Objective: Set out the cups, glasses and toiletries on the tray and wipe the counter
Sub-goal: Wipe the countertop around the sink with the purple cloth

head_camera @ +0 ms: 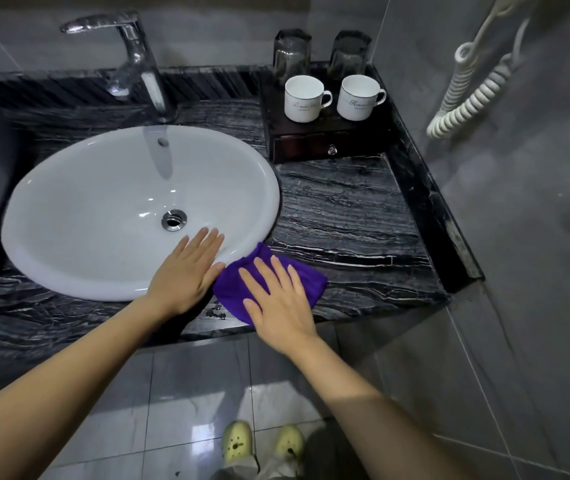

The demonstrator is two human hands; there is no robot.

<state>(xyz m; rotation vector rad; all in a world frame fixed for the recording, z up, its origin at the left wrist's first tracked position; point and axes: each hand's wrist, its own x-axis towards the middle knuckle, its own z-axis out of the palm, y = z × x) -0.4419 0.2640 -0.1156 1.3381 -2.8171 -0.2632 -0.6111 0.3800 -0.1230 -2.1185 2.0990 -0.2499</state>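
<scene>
A purple cloth lies on the black marble counter beside the sink's front right rim. My right hand presses flat on the cloth, fingers spread. Flat on the rim of the white sink rests my left hand, holding nothing, its thumb touching the cloth's edge. At the back right a dark wooden tray with a small drawer carries two white cups, and behind them two upturned clear glasses.
A chrome faucet rises behind the sink. A white coiled cord hangs on the grey tiled wall at the right. A raised marble edge borders the counter's right side. Grey floor tiles and my pale shoes show below.
</scene>
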